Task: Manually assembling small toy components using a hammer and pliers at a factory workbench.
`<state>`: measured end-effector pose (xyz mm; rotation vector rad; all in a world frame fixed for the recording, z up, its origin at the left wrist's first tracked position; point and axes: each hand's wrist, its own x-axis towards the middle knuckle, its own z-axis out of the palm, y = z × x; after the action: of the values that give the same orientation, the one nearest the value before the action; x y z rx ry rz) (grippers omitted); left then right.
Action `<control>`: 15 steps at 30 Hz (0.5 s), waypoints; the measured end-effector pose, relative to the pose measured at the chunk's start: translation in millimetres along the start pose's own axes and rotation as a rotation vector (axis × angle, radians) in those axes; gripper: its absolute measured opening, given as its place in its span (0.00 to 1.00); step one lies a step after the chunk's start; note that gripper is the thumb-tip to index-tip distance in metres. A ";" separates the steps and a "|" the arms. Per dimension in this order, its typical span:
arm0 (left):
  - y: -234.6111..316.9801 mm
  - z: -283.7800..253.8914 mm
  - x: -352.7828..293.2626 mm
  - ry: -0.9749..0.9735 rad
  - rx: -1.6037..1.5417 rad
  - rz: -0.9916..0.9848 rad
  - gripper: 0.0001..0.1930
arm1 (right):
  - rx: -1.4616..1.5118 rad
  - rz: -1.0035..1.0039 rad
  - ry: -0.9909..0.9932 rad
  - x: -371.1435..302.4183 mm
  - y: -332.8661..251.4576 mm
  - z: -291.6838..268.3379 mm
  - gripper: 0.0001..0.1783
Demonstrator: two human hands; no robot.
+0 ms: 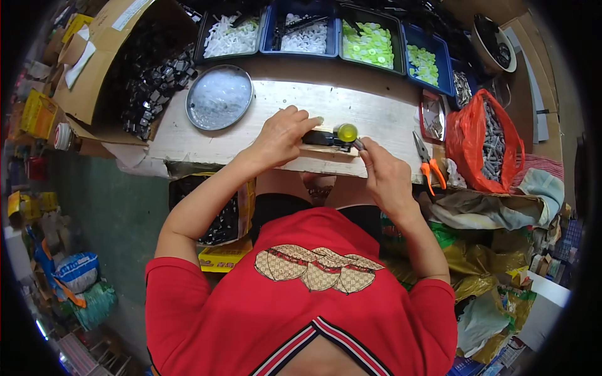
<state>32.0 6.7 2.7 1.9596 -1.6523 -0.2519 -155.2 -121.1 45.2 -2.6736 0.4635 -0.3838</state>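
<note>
At the near edge of the white work board [269, 94], my left hand [279, 139] is closed around one end of a black plastic part [318, 137]. Its index finger reaches toward a small pale green piece [318, 120] beside the part. A tool with a round yellow-green head [347, 132] and a short metal shank stands over the part's right end. My right hand [385, 170] pinches that shank between thumb and fingers. The palm hides the rest of the tool. A strip of light wood [326, 151] lies under the black part.
A round metal tray [220, 98] sits left of my hands, by a carton of black parts [153, 88]. Bins of white pieces [231, 36] and green discs [367, 46] line the back. Orange-handled pliers [429, 164] and a red bag of grey plugs [492, 144] are at right.
</note>
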 end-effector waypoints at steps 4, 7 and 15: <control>-0.9 4.6 -5.1 0.095 -0.107 -0.048 0.32 | 0.167 -0.051 0.166 11.0 -14.4 19.8 0.09; -0.6 5.2 -11.8 0.132 -0.180 -0.150 0.37 | -0.071 0.045 -0.222 32.8 -12.4 18.2 0.08; 2.6 13.6 -54.8 0.543 -0.304 -0.457 0.40 | -0.014 -0.053 -0.305 35.1 -27.5 40.9 0.12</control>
<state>11.0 54.7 -18.5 1.9209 -0.7703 -0.1136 -102.7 -96.6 27.7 -2.6978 0.3033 0.0156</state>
